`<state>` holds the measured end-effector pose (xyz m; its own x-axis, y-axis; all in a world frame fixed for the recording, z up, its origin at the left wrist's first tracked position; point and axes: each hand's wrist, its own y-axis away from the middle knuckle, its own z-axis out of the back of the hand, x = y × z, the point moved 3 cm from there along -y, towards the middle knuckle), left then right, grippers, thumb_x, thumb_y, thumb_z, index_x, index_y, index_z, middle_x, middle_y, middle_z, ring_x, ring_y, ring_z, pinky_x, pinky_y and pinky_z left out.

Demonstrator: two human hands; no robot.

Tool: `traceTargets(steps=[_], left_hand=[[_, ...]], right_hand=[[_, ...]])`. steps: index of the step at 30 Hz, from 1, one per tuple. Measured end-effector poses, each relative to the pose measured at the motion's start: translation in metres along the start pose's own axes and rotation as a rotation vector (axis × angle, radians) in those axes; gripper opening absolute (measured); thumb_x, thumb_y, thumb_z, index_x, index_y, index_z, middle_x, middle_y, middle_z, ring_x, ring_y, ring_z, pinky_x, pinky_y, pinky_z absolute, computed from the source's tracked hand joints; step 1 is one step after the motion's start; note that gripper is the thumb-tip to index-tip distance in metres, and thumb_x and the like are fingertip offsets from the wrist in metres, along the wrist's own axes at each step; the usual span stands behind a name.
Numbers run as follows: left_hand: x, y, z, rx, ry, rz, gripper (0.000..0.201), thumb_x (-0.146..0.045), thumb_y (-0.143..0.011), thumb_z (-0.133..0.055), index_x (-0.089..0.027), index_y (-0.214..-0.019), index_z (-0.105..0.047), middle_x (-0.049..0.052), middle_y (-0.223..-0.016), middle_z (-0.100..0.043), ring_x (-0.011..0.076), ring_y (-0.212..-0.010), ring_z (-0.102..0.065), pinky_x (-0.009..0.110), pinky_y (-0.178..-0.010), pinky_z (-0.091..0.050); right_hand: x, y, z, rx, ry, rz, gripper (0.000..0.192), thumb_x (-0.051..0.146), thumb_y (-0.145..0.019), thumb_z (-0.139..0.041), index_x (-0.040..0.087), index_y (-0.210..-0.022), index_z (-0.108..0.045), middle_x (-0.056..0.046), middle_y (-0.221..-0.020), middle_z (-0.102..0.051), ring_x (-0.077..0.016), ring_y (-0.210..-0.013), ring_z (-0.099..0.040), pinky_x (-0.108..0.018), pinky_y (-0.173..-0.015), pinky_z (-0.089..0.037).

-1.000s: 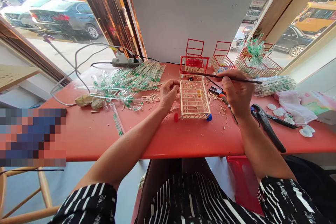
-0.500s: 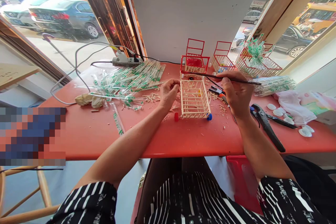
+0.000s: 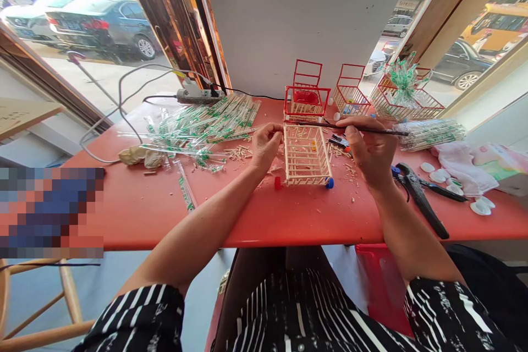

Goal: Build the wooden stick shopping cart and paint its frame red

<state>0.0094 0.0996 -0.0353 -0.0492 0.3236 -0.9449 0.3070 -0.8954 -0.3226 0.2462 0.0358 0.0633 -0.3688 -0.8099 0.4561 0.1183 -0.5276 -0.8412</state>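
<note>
A small basket-shaped cart (image 3: 307, 164) built from pale wooden sticks stands on the red table in front of me. A blue cap (image 3: 329, 182) sits at its near right corner and a red cap (image 3: 278, 182) at its near left. My left hand (image 3: 266, 146) pinches the cart's far left corner between thumb and fingers. In my right hand (image 3: 367, 148) is a thin dark paintbrush (image 3: 388, 131), held nearly level. Its tip lies along the basket's far rim. Just beyond rises a red stick frame (image 3: 307, 88).
Other red-rimmed stick carts (image 3: 351, 93) stand by the wall. Wrapped chopsticks (image 3: 223, 118) are heaped at left, more (image 3: 433, 135) at right. Black-handled pliers (image 3: 423, 203), white caps (image 3: 480, 206) and a power strip (image 3: 198, 94) lie on the table (image 3: 247, 225), with wood scraps around.
The paintbrush has come down from the red frame's lower bar to the basket's far rim. My right hand has dipped slightly; my left hand keeps its place.
</note>
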Motion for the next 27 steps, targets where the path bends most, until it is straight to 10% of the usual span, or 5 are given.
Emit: traceTargets(steps=[27], left_hand=[[0.0041,-0.0013,0.0006,-0.001,-0.006,-0.026,0.017,-0.017,-0.074,-0.058,-0.021,-0.076,-0.075,-0.001,-0.067,-0.068,0.0143,-0.063,-0.063,0.025,-0.063,-0.046]], right_hand=[[0.0027,0.005,-0.0079,0.019,-0.042,0.119,0.017,0.03,-0.107,-0.068,0.027,-0.104,-0.085,-0.001,-0.097,-0.087,-0.0182,-0.089,-0.084,-0.031,-0.082,-0.069]])
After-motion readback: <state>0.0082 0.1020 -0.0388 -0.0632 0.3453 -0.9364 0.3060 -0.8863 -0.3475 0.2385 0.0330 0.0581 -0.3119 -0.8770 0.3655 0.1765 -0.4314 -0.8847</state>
